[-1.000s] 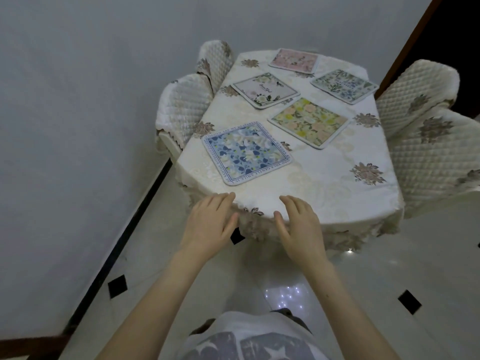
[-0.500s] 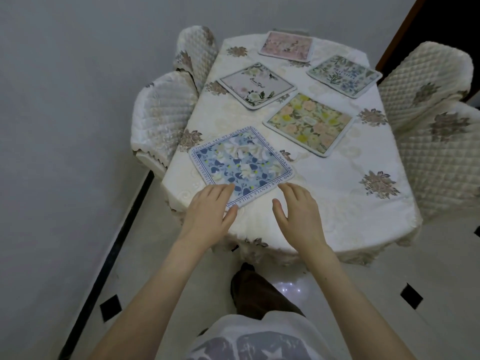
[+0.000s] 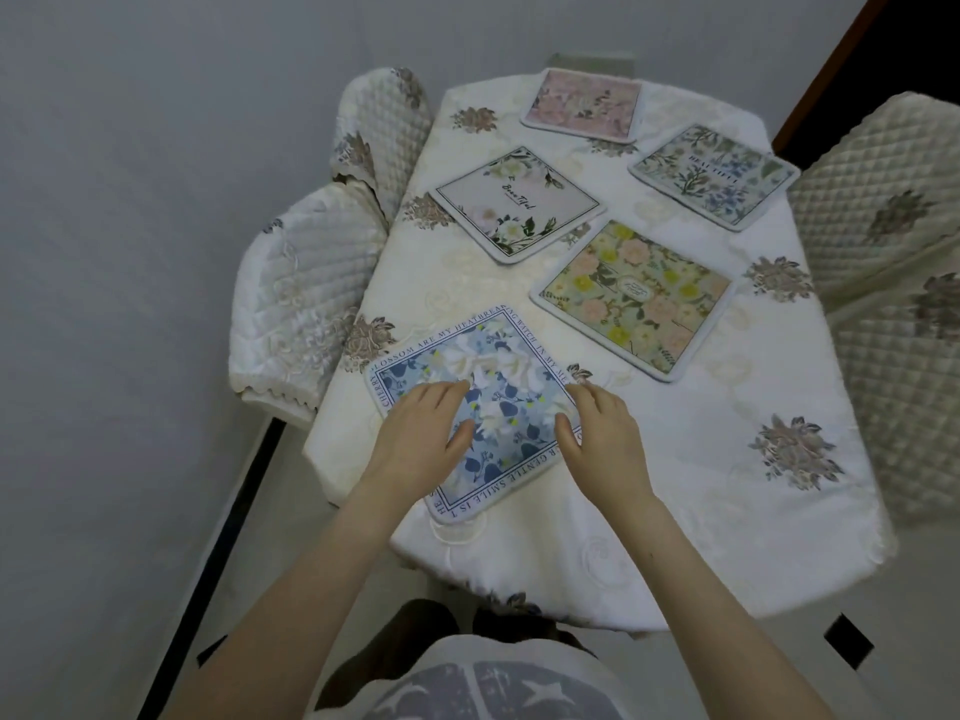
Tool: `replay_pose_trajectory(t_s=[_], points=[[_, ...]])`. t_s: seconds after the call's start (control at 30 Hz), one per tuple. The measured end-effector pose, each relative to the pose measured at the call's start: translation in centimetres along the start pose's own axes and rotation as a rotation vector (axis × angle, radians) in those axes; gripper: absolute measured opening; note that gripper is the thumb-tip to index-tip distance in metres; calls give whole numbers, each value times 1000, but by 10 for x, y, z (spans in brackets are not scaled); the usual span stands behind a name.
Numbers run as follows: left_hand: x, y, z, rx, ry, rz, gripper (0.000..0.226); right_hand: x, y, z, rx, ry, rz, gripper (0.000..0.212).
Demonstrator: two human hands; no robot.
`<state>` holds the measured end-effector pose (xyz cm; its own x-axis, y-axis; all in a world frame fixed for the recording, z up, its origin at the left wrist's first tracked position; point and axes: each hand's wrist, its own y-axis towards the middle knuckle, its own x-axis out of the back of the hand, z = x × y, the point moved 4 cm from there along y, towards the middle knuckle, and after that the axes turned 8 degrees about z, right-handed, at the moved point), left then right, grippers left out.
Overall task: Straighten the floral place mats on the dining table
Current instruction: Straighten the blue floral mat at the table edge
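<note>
Your two hands lie flat on the blue floral place mat (image 3: pixel 498 402) near the bench's (image 3: pixel 675 485) front-left corner, the mat skewed so one corner points toward the bench's near edge. Your left hand (image 3: pixel 421 439) covers the mat's left part; its fingers (image 3: pixel 441 394) are extended and close together, palm down, gripping nothing. Your right hand (image 3: pixel 605 439) rests at the mat's right corner, fingers (image 3: pixel 587 397) loosely spread and flat, thumb on the mat, nothing clasped.

Bare cream tablecloth lies open to the right of this mat as far as the bench's right edge, and a narrow strip remains between the mat and the near edge. Behind, toward the middle, the yellow floral mat (image 3: pixel 631 298) sits tilted, apart from the blue one. The white floral mat (image 3: pixel 517 202) lies by the left edge, also askew. The blue-green mat (image 3: pixel 714 174) sits at the far-right corner, close to the edge, and the pink mat (image 3: pixel 584 103) against the far edge. Quilted chair covers (image 3: pixel 306 298) press close on the left side, others (image 3: pixel 883 210) on the right.
</note>
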<state>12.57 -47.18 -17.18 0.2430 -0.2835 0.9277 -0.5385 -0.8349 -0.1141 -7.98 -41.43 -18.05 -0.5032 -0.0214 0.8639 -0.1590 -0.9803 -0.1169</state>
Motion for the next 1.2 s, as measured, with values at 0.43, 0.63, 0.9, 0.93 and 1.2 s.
replay_pose_trajectory(t_s=[0.43,0.63,0.9,0.93,1.2], points=[[-57,38,100,262,-199,187,52,-64,97,-10,-196,-83,266,47],[-77,22,115,356,-216,205,51,-79,112,-26,-323,-107,323,49],[-82,19,116,542,-510,122,54,-84,115,-33,-376,-179,286,50],[-83,21,115,528,-514,127,53,-85,114,-34,-388,-171,280,49],[-72,54,135,444,-467,127,54,-94,104,-38,-504,-131,215,42]])
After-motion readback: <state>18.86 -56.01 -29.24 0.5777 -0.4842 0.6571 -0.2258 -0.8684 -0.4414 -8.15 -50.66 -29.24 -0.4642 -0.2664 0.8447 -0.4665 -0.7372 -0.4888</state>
